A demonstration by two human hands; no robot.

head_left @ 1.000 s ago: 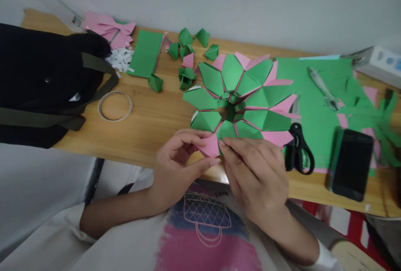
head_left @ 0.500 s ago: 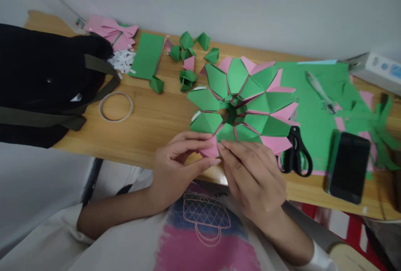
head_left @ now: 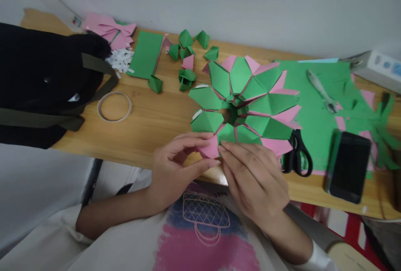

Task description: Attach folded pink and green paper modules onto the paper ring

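A ring-shaped paper flower (head_left: 247, 99) of folded green and pink pieces lies on the wooden table (head_left: 150, 120). At its near edge sits a pink folded piece (head_left: 210, 149). My left hand (head_left: 178, 166) pinches this piece between thumb and fingers. My right hand (head_left: 253, 175) presses its fingertips on the same piece and the green petal beside it, fingers close together.
Black scissors (head_left: 297, 156) and a dark phone (head_left: 351, 166) lie to the right on green paper sheets (head_left: 319, 108). A tape ring (head_left: 114, 106), a black bag (head_left: 40, 83), loose green folded pieces (head_left: 186, 76), a green sheet (head_left: 147, 53) and pink pieces (head_left: 109, 30) lie to the left. A pen (head_left: 319, 91) rests far right.
Both hands stay on the pink piece at the flower's near edge, pressing it slightly closer in. The view shifted a little.
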